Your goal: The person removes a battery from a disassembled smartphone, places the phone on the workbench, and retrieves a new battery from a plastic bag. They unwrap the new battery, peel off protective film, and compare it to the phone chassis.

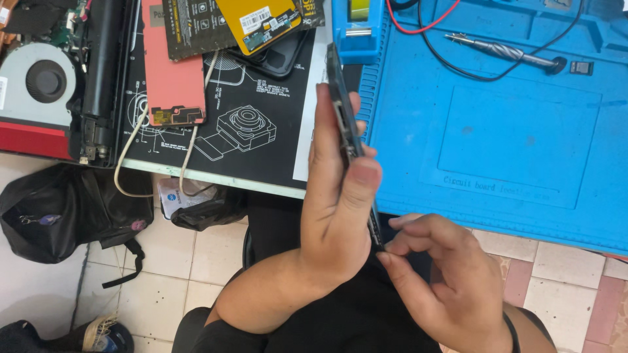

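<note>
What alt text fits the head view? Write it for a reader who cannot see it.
A left hand holds a dark phone edge-on while the right hand pinches at its lower end, above a blue repair mat. A pink phone back and an opened laptop's fan lie to the left.

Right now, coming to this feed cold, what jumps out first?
At centre, the left hand holds a dark phone edge-on to the camera, while the right hand pinches at its lower end. To the right lies a bright blue repair mat with a metal tool and red and black wires near its top. At the far left sits an opened laptop with its round fan bare.
</note>
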The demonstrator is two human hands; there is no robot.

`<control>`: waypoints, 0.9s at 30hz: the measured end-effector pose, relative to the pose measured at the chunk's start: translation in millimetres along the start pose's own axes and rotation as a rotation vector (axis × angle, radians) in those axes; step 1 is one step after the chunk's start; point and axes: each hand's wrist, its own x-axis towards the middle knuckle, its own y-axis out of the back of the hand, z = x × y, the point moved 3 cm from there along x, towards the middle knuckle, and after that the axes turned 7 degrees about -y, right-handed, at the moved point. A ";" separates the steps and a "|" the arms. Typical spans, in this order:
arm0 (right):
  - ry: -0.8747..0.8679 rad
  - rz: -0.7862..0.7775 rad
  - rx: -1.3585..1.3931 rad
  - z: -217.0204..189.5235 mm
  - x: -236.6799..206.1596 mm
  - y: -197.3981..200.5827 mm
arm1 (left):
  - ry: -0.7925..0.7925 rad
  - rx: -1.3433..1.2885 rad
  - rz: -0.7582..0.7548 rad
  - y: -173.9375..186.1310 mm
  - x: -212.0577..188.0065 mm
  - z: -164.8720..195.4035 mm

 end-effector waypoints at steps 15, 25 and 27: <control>-0.115 -0.246 0.540 21.1 -9.0 -5.3 | 0.177 -0.434 0.004 -6.3 8.9 -5.5; -0.016 -0.217 0.518 20.5 -9.5 -10.0 | 0.209 -0.456 0.005 -6.1 13.9 -5.7; -0.015 -0.216 0.527 21.1 -10.4 -11.3 | 0.221 -0.474 0.016 -6.1 13.9 -6.7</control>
